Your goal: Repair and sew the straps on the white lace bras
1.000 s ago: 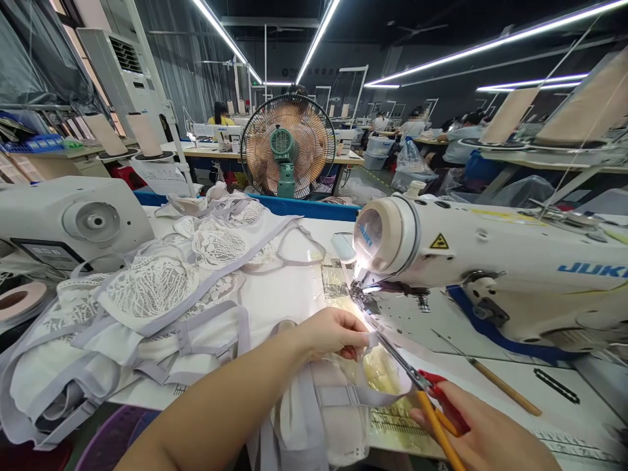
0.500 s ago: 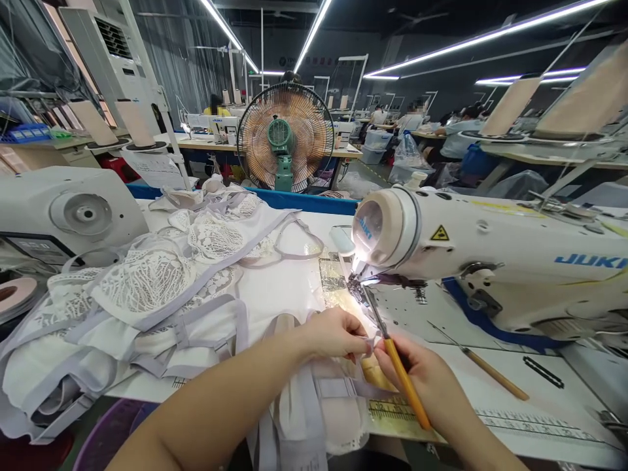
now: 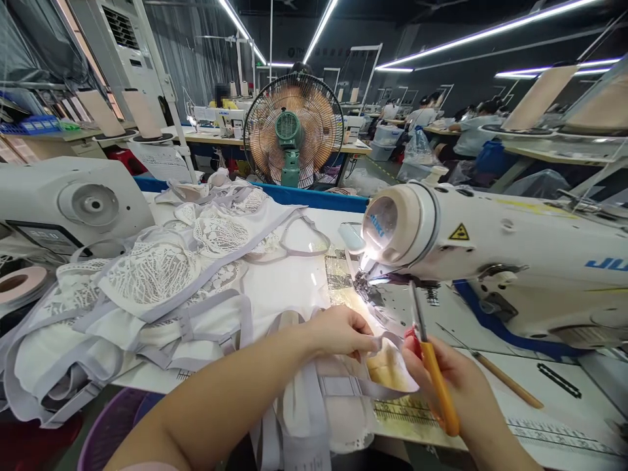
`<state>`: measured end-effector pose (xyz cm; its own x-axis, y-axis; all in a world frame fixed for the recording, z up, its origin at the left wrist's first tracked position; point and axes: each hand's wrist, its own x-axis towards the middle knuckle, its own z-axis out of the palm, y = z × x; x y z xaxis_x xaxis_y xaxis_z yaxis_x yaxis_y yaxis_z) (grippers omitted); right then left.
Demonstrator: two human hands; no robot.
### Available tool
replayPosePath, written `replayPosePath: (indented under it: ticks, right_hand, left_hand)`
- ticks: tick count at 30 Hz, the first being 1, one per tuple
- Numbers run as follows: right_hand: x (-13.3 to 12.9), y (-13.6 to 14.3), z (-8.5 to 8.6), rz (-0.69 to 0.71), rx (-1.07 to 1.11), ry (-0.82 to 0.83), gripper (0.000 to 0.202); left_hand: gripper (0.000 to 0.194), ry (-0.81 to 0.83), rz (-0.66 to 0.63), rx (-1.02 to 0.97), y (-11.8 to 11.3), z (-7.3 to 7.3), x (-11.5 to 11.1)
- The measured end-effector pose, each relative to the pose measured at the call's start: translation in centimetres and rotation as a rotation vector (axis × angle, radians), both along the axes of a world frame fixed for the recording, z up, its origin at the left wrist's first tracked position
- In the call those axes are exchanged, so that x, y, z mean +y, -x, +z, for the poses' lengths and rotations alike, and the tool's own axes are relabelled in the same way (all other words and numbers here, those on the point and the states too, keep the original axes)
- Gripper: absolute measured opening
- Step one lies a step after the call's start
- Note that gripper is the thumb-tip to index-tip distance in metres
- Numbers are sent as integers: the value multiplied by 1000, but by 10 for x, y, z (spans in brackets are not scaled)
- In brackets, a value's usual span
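The left hand point(image 3: 346, 332)'s grip pinches a grey strap point(image 3: 387, 391) that loops toward four o'clock, where the right hand point(image 3: 461, 379)'s grip wraps orange-handled scissors point(image 3: 438, 386), fingers partly hidden, any contact with the strap unclear.

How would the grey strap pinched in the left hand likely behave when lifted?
The strap is probably floppy, since it bends into a loop beside the left hand. It is likely light for its length, being a thin, narrow band.
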<state>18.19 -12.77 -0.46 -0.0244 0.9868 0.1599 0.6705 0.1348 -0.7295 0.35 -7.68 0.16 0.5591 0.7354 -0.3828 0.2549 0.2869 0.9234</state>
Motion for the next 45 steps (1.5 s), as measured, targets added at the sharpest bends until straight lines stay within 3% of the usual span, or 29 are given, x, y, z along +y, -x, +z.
replayPosePath:
  ticks: [11,15,22,27,36,40,43,45]
  right_hand:
    - [8,6,-4,205,-272,-16,30]
    - [10,8,0,220,-390,-85,34]
    - [2,6,7,35,-164,-49,18]
    - [5,3,7,172,-159,38,25]
    - [14,9,7,240,-510,26,26]
    - [12,6,14,242,-313,66,20]
    - [8,2,18,168,-103,111,19]
    - [6,1,19,133,-77,114,22]
  left_hand:
    - [5,-95,-56,147,-1,6,-3]
    - [4,-54,-49,90,-3,3,-2]
    - [9,-49,-56,80,-1,3,-1]
    - [8,-76,-62,119,0,5,-2]
    - [9,-396,-123,226,-4,0,-6]
    - [10,-300,-137,260,-3,3,-5]
    - [15,-254,-145,282,-1,5,-4]
    - [15,-247,-137,263,0,4,-4]
